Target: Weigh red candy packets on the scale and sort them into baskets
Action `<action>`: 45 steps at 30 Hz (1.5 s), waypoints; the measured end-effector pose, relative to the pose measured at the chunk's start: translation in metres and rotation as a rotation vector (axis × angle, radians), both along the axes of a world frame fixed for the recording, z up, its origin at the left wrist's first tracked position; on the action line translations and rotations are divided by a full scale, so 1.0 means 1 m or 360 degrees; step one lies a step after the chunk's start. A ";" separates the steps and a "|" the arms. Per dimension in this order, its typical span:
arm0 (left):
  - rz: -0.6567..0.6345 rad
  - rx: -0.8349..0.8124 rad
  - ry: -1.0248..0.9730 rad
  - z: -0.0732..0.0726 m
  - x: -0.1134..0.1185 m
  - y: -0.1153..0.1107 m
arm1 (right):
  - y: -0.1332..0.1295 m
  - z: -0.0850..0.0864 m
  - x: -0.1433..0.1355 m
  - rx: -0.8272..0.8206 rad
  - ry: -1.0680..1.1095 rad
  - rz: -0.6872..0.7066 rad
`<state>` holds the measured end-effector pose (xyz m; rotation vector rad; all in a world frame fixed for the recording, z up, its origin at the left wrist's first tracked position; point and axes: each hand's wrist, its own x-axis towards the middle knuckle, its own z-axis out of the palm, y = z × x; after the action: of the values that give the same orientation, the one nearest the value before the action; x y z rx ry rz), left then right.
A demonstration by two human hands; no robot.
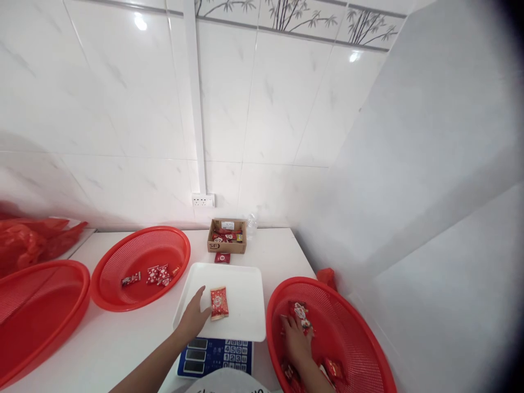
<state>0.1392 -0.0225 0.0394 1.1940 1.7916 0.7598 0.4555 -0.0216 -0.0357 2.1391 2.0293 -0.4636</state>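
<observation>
A red and gold snack packet (219, 303) lies on the white tray (245, 278) of a weighing scale. My left hand (195, 316) hovers over the tray's left side, thumb and fingers apart, its thumb tip close to the packet's edge. Down in the right red basket (368, 349), my right hand (297, 339) reaches over a red and white packet (301, 312) with its fingers spread. Part of that packet is hidden under the fingers. More red packets (333, 368) lie lower in the same basket, partly covered by my forearm.
Behind the tray stand a small cardboard box (226, 247) of packets, a single dark red packet (222, 257) and a clear plastic bottle (252, 222). A second red basket (139, 295) holds several packets. Another red basket (36, 322) and red plastic bags (33, 240) are far left.
</observation>
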 end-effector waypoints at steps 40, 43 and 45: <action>-0.0699 -0.0330 -0.0771 0.028 0.061 -0.039 | -0.049 0.091 -0.081 -0.0172 0.1790 0.0050; -0.0708 -0.0331 -0.0770 0.030 0.061 -0.038 | -0.049 0.094 -0.081 -0.0185 0.1845 0.0038; -0.0755 -0.0323 -0.0740 0.032 0.060 -0.038 | -0.049 0.096 -0.080 -0.0212 0.1880 0.0025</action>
<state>0.1996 -0.0609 0.0710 1.1321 1.1165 0.5075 0.3752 -0.0709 0.0604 1.8934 2.2938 -2.1681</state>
